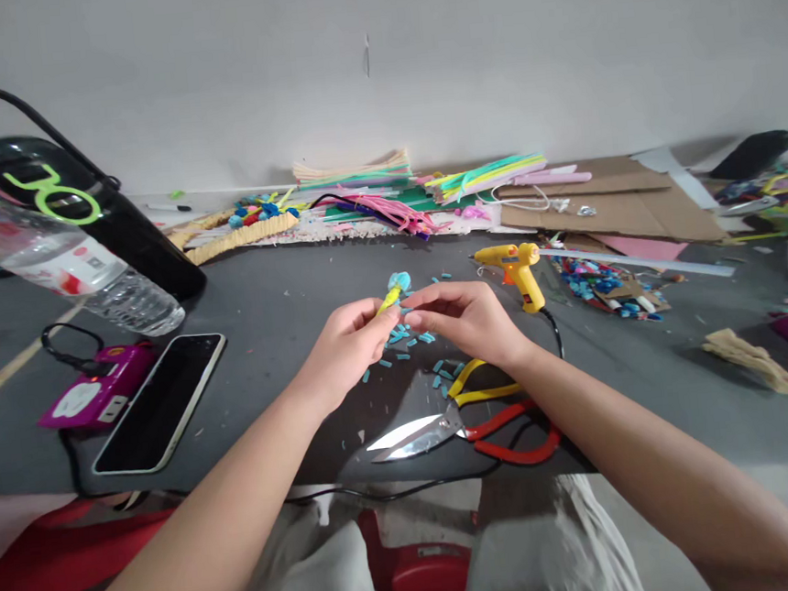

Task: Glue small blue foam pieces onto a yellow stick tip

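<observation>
My left hand (344, 350) is closed in a pinch on a small fuzzy craft piece (399, 282), with a yellow stem and a light blue head that looks like a pipe-cleaner flower. Beside it, my right hand (472, 321) has its thumb and fingertips pressed together close to that piece. A bit of blue shows at those fingertips, too small to make out well. Below both hands, several short blue cut pieces (397, 334) lie scattered on the dark grey table (256, 381). Scissors (447, 427) with one yellow and one red handle rest with blades parted, near my right forearm.
A yellow hot glue gun (517, 271) stands right of my hands, its black cord running down. To the left are a phone (162, 403), a purple power socket (102, 384), a water bottle (73, 259) and a black bottle (148, 253). Bundled pipe cleaners (487, 179) line the wall.
</observation>
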A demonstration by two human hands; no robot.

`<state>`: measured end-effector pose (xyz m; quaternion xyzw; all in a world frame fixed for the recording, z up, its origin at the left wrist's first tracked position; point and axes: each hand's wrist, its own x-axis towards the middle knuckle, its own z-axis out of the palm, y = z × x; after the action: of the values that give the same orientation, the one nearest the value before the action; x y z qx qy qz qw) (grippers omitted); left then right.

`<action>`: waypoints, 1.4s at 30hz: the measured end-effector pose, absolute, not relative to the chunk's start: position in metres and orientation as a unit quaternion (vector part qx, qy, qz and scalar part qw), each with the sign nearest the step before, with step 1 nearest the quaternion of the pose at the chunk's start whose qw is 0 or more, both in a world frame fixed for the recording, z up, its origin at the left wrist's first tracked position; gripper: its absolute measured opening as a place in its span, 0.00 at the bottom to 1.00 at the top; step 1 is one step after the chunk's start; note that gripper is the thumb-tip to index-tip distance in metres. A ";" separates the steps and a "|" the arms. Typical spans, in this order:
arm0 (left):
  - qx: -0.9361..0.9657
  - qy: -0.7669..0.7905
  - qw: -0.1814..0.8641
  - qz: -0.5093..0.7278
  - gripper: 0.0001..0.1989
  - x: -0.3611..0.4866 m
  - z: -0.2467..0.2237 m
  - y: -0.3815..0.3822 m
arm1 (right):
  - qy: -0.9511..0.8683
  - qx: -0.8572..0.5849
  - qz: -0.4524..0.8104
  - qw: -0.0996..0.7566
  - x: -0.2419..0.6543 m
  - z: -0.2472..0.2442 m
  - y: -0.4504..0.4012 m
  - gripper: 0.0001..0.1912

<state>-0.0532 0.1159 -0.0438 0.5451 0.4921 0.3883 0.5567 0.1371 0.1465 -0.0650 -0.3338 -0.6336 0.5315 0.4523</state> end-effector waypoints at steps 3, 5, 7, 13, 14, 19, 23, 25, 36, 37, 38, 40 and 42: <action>0.543 0.490 0.559 0.390 0.15 -0.053 -0.043 0.116 | -0.646 -0.331 0.520 0.451 0.137 -0.065 0.147 0.15; 0.550 0.495 0.547 0.392 0.16 -0.053 -0.042 0.115 | -0.649 -0.337 0.505 0.458 0.136 -0.065 0.147 0.15; 0.562 0.502 0.527 0.393 0.16 -0.053 -0.041 0.114 | -0.648 -0.339 0.498 0.465 0.136 -0.065 0.147 0.15; 0.585 0.505 0.493 0.399 0.16 -0.053 -0.040 0.113 | -0.637 -0.333 0.537 0.441 0.139 -0.061 0.148 0.15; 0.587 0.505 0.489 0.402 0.16 -0.053 -0.040 0.113 | -0.635 -0.330 0.546 0.436 0.139 -0.060 0.147 0.15; 0.593 0.506 0.487 0.394 0.17 -0.052 -0.041 0.113 | -0.618 -0.328 0.575 0.424 0.142 -0.061 0.149 0.15; 0.598 0.500 0.490 0.390 0.17 -0.052 -0.040 0.112 | -0.602 -0.306 0.604 0.424 0.143 -0.067 0.152 0.14; 0.601 0.491 0.493 0.394 0.17 -0.052 -0.039 0.112 | -0.598 -0.279 0.621 0.423 0.144 -0.069 0.153 0.12; 0.633 0.469 0.487 0.377 0.16 -0.050 -0.033 0.108 | -0.610 -0.237 0.647 0.392 0.145 -0.060 0.148 0.11; 0.633 0.477 0.481 0.375 0.16 -0.049 -0.032 0.108 | -0.615 -0.249 0.637 0.392 0.146 -0.059 0.149 0.11; 0.632 0.486 0.475 0.372 0.17 -0.049 -0.032 0.107 | -0.620 -0.265 0.624 0.396 0.147 -0.057 0.149 0.11; 0.632 0.504 0.458 0.370 0.18 -0.049 -0.031 0.108 | -0.626 -0.298 0.593 0.410 0.150 -0.054 0.151 0.13; 0.636 0.519 0.434 0.372 0.19 -0.049 -0.031 0.108 | -0.631 -0.324 0.562 0.425 0.153 -0.051 0.153 0.15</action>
<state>-0.0493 0.1085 -0.0307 0.6356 0.5188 0.3716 0.4343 0.1529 0.1527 -0.0514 -0.3239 -0.6311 0.5624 0.4248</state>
